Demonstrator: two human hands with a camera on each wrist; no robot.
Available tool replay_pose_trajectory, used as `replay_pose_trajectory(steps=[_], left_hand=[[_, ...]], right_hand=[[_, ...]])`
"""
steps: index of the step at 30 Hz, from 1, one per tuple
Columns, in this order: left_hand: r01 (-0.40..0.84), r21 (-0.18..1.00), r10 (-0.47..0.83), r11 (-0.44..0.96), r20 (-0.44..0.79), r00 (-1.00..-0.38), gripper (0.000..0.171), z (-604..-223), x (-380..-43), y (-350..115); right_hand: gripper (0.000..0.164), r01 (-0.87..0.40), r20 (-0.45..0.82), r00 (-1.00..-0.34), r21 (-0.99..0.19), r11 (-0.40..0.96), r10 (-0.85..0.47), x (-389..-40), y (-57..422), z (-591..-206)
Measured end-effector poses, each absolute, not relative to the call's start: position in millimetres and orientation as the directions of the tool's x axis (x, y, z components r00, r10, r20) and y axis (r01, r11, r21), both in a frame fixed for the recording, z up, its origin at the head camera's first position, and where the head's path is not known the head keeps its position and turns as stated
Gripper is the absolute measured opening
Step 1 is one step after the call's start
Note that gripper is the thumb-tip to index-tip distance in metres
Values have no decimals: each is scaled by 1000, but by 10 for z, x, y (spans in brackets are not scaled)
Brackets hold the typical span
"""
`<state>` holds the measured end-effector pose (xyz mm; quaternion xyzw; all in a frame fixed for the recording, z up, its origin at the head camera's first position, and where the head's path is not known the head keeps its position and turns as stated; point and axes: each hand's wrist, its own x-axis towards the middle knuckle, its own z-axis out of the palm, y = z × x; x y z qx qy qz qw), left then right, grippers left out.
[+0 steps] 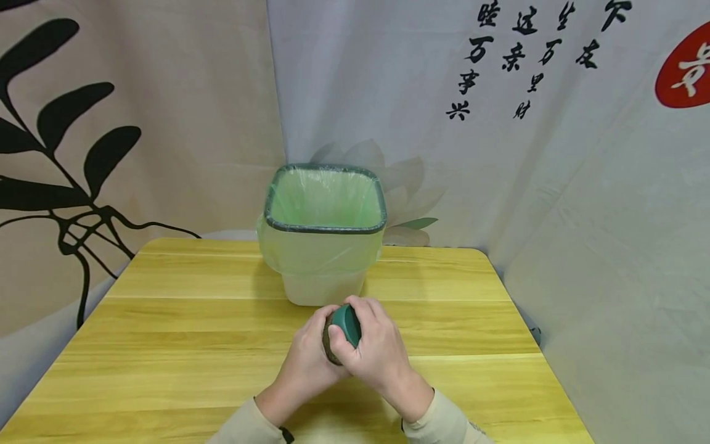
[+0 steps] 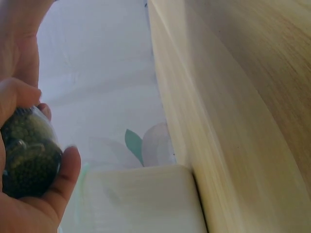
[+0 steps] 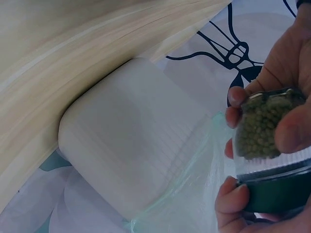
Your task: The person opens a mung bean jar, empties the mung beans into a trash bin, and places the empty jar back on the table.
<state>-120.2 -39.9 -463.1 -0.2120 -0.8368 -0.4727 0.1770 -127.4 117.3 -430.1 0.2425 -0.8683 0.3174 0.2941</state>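
Note:
A clear jar (image 3: 257, 131) of small green beans or pellets is held between both hands, low over the table. My left hand (image 1: 307, 354) wraps the jar's body from the left. With its thumb and fingers, my right hand (image 1: 383, 345) grips the dark green lid (image 1: 348, 322) from the right. The lid sits on the jar, which is tilted. In the left wrist view, fingers curl around the jar (image 2: 31, 155) and cover part of it.
A pale bin (image 1: 324, 287) with a light green liner (image 1: 322, 250) stands on the wooden table (image 1: 194, 345), just beyond the hands. A dark green rim (image 1: 327, 230) holds the liner. Printed cloth (image 1: 388, 74) hangs behind and beside the table.

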Motion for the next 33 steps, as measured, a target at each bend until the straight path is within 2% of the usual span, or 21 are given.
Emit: replay_pose_trajectory(steps=[8,17,21,28,33], left_hand=[[513,738,189,438,482,-855,82,-4645,-1201,-427],[482,755,168,444,458,-873,83,-4676,-1196,-434],[456,767,165,450,430,-887,85,-4672,-1195,-441],[398,775,148,490,376,-915,90,-4655,-1197,-457],[429,728,146,535,420,-896,91,-4676,-1205,-458]], right_hand=[[42,-653,683,-668,-349,672,-295,-1283,1177,-4283],[51,-629,631,-706,-349,695,-322,-1256,1185,-4273],[63,-606,601,-730,-349,714,-326,-1233,1195,-4257],[93,-535,539,-784,-333,777,-309,-1177,1218,-4211],[99,-495,490,-821,-351,795,-294,-1170,1231,-4178]])
